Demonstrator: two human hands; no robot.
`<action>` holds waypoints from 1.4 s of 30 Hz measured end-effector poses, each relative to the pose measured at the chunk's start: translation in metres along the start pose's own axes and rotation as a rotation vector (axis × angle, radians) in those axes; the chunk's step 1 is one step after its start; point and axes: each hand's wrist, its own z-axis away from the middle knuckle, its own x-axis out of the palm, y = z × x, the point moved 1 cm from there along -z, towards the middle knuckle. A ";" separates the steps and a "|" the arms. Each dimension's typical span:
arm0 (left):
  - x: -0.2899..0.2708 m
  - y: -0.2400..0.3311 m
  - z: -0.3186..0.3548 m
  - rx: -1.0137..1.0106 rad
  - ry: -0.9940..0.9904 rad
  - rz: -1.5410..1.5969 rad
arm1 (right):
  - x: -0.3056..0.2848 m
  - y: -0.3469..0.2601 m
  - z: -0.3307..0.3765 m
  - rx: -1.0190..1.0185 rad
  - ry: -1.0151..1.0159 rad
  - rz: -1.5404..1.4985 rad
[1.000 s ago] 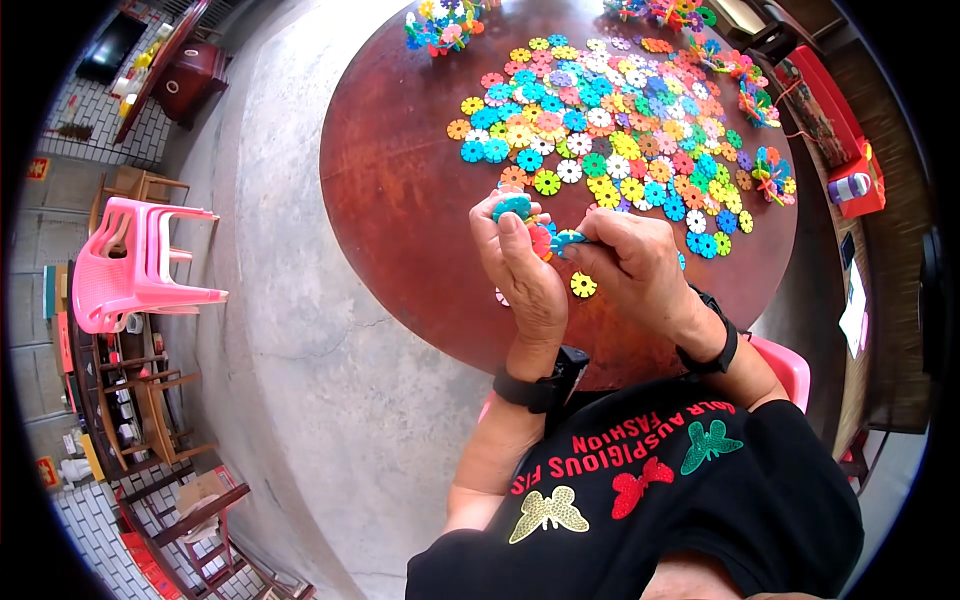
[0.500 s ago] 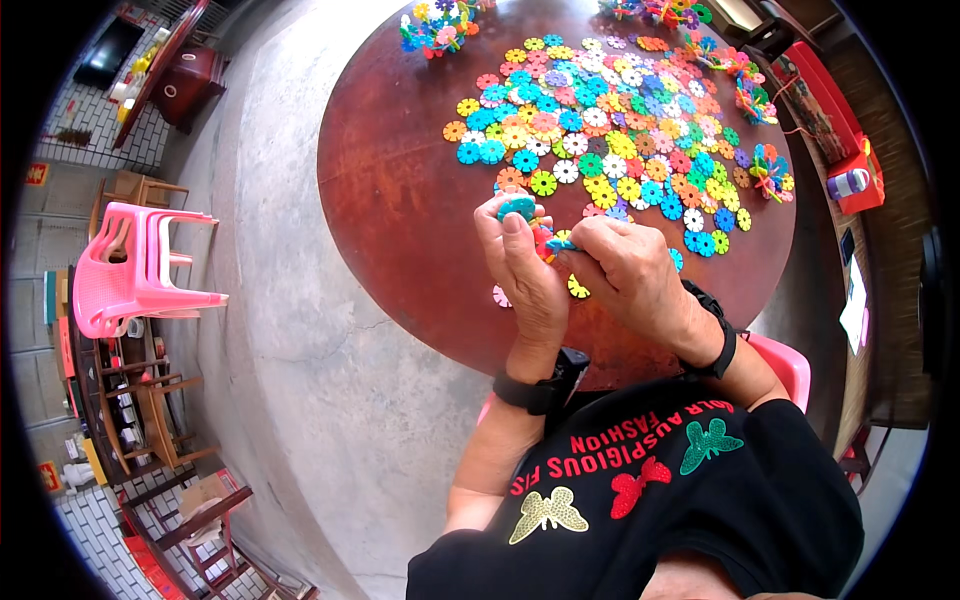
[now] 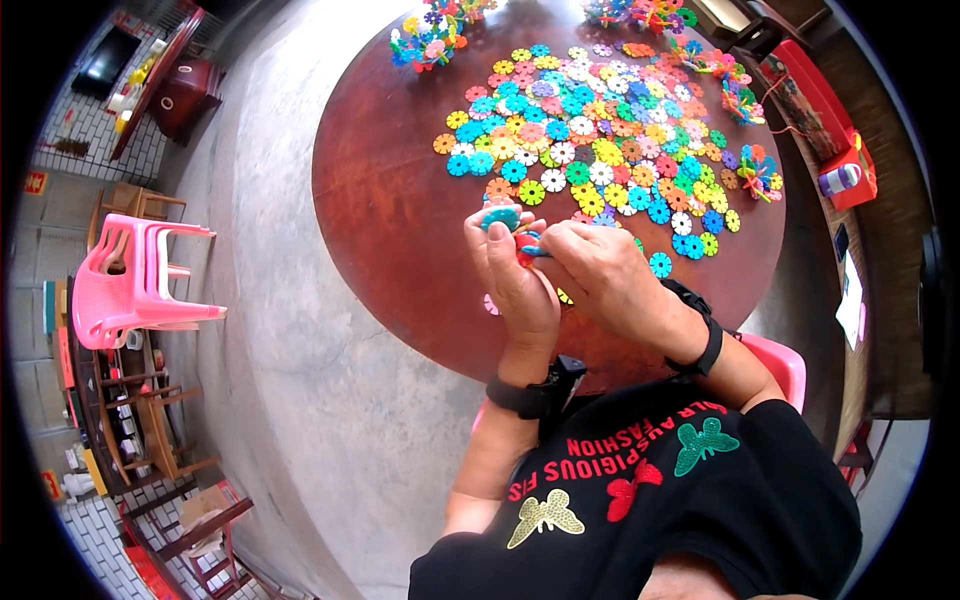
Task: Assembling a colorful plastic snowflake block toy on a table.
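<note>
Snowflake connector pieces (image 3: pixel 513 232) pinched between both hands over near part of round brown table (image 3: pixel 400 230), just below edge of big loose spread of same discs (image 3: pixel 600 140). Compared with half a second back, hands a bit closer together, right hand pushed further over left; small yellow disc seen earlier below the fingers now mostly hidden under right hand, only a sliver (image 3: pixel 564 297) showing. Pink piece (image 3: pixel 491 303) peeking at left hand's outer edge, lying on table. Reads as pressing pieces together, join probably under way, not confirmed seated.

Left hand (image 3: pixel 515 275) closed around a teal disc (image 3: pixel 500 215) at fingertips, thumb side up. Right hand (image 3: pixel 610 280) closed too, fingers curled onto a red and blue bit (image 3: pixel 528 250) between the hands. Exact number of pieces in grip not tellable, mostly covered by fingers.

Look of pieces: small flat plastic discs, notched rims like flowers, bright mixed colours, teal, yellow, orange, green, pink, white. Few built clusters (image 3: pixel 430 40) at far rim of table. Black watch bands on both wrists. Pink plastic chairs (image 3: pixel 135 285) stacked on concrete floor to the left.
</note>
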 end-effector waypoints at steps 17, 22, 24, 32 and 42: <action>-0.040 -0.019 -0.025 -0.693 -0.203 0.954 | -0.008 0.126 0.019 0.335 -0.068 0.407; -0.038 -0.015 -0.024 -0.675 -0.177 0.892 | -0.003 0.132 0.014 0.409 -0.116 0.428; -0.037 -0.015 -0.024 -0.666 -0.165 0.892 | -0.003 0.134 0.015 0.399 -0.118 0.414; -0.036 -0.013 -0.025 -0.716 -0.056 0.920 | -0.003 0.125 0.022 0.355 -0.075 0.369; -0.041 -0.015 -0.028 -0.683 -0.002 0.919 | -0.014 0.124 0.020 0.344 -0.108 0.320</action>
